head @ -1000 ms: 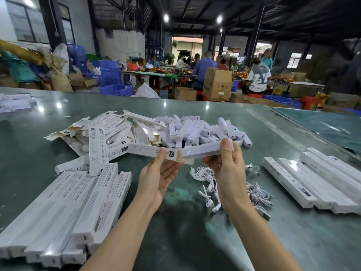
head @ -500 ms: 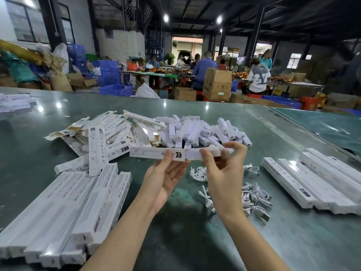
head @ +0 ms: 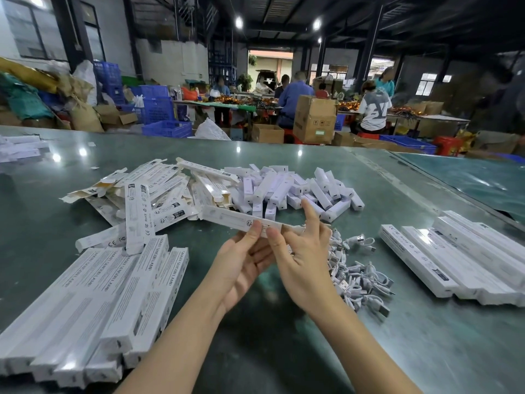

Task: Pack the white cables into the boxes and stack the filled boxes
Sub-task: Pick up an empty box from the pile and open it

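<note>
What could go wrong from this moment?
1. The box is held in the air only near its right end by both hands (left hand, right hand); its long free end may sag or slip.
2. The cables lie tangled, so pulling one may drag others.

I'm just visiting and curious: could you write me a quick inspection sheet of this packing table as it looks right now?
Surface: green table, glossy, reflecting lamps.
Job's things: long white box held above the table; packed boxes lying side by side at left, more boxes at right.
Clutter: heap of empty cartons and small white blocks behind.
Hands: left hand and right hand both pinch the box.
Cables: coiled white cables piled right of the hands.
Surroundings: workers, cardboard boxes, blue crates.
</note>
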A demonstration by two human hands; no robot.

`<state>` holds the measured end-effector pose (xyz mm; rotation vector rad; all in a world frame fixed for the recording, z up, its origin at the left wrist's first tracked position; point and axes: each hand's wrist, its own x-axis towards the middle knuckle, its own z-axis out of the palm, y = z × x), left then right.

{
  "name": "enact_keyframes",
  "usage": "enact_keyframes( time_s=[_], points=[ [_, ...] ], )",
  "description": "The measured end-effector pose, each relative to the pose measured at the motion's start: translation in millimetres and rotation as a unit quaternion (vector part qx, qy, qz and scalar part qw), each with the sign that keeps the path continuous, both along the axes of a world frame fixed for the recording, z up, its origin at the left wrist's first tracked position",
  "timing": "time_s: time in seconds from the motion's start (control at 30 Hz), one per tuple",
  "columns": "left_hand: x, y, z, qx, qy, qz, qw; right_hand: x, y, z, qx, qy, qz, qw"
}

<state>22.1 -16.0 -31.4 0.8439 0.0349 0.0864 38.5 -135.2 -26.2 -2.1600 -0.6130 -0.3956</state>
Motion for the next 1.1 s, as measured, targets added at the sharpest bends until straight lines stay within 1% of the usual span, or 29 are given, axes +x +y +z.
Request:
enact_keyframes(
  time_s=[0.03, 0.07, 0.13, 0.17, 0.2, 0.23, 0.27, 0.33, 0.37, 0.4, 0.47, 0.5, 0.57, 0.63, 0.7, 0.73, 0.77, 0.8, 0.83, 0.93, 0.97, 1.07, 1.1],
  points=[
    [0.6, 1.2, 0.0, -0.001, 0.007, 0.002, 1.0, -1.2, -1.5, 3.4, 0.015, 0.0, 0.014, 1.0],
    [1.1, 2.6, -0.1, -0.005, 0.015, 0.005, 1.0, -2.7, -3.1, 8.6, 0.054, -0.001, 0.03, 0.998],
    [2.0, 5.1, -0.4, -0.023, 0.029, 0.014, 0.999, -3.0, -9.4, 22.0, 0.169, -0.024, 0.032, 0.985],
    [2.1, 6.7, -0.3, -0.036, 0.032, 0.017, 0.999, -0.4, -14.8, 27.6, 0.22, -0.038, 0.012, 0.975],
    [1.8, 8.3, 0.1, -0.047, 0.034, 0.021, 0.998, 4.1, -21.7, 31.1, 0.25, -0.043, -0.022, 0.967],
    [1.1, 9.6, 0.4, -0.057, 0.036, 0.024, 0.997, 9.9, -29.4, 32.7, 0.252, -0.036, -0.067, 0.965],
    [0.6, 10.6, 0.8, -0.064, 0.037, 0.026, 0.997, 17.0, -37.5, 32.4, 0.218, -0.019, -0.118, 0.969],
    [-0.4, 10.8, 1.8, -0.073, 0.038, 0.025, 0.996, 30.9, -52.9, 25.3, 0.067, 0.035, -0.218, 0.973],
    [-0.9, 10.0, 2.7, -0.075, 0.041, 0.023, 0.996, 35.9, -58.8, 19.6, -0.005, 0.066, -0.249, 0.966],
    [-1.4, 9.5, 3.5, -0.075, 0.043, 0.022, 0.996, 38.8, -62.5, 14.4, -0.051, 0.098, -0.265, 0.958],
    [-2.5, 8.5, 5.0, -0.07, 0.047, 0.018, 0.996, 40.3, -65.5, 7.2, -0.071, 0.143, -0.27, 0.949],
    [-3.1, 8.2, 5.6, -0.067, 0.048, 0.017, 0.996, 40.3, -66.1, 5.7, -0.064, 0.146, -0.269, 0.95],
    [-4.8, 8.3, 6.3, -0.063, 0.05, 0.014, 0.997, 39.9, -66.6, 4.3, -0.037, 0.119, -0.267, 0.956],
    [-6.3, 8.3, 7.0, -0.06, 0.053, 0.012, 0.997, 38.9, -64.9, 5.1, 0.026, 0.069, -0.244, 0.967],
    [-6.9, 8.0, 7.5, -0.055, 0.053, 0.011, 0.997, 36.7, -61.0, 9.9, 0.133, 0.054, -0.197, 0.97],
    [-6.9, 8.1, 7.6, -0.055, 0.053, 0.011, 0.997, 35.8, -58.5, 13.4, 0.197, 0.072, -0.163, 0.964],
    [-6.9, 8.1, 7.8, -0.057, 0.053, 0.011, 0.997, 34.4, -54.9, 17.0, 0.264, 0.106, -0.122, 0.951],
    [-7.2, 8.3, 8.0, -0.061, 0.054, 0.011, 0.997, 32.6, -50.8, 19.6, 0.324, 0.148, -0.081, 0.931],
    [-7.3, 8.3, 8.6, -0.064, 0.054, 0.009, 0.996, 31.3, -46.6, 21.2, 0.36, 0.18, -0.046, 0.914],
    [-7.0, 9.0, 9.4, -0.067, 0.045, 0.003, 0.997, 24.7, -33.1, 22.5, 0.369, 0.226, 0.013, 0.901],
    [-6.7, 8.9, 9.7, -0.073, 0.04, 0.0, 0.997, 21.8, -29.0, 22.8, 0.383, 0.241, 0.039, 0.891],
    [-5.8, 8.1, 10.5, -0.113, 0.024, -0.006, 0.993, 12.2, -18.2, 23.8, 0.437, 0.298, 0.129, 0.839],
    [-5.4, 7.8, 10.9, -0.121, 0.02, -0.007, 0.992, 10.0, -14.8, 23.5, 0.436, 0.299, 0.137, 0.837]
  ],
)
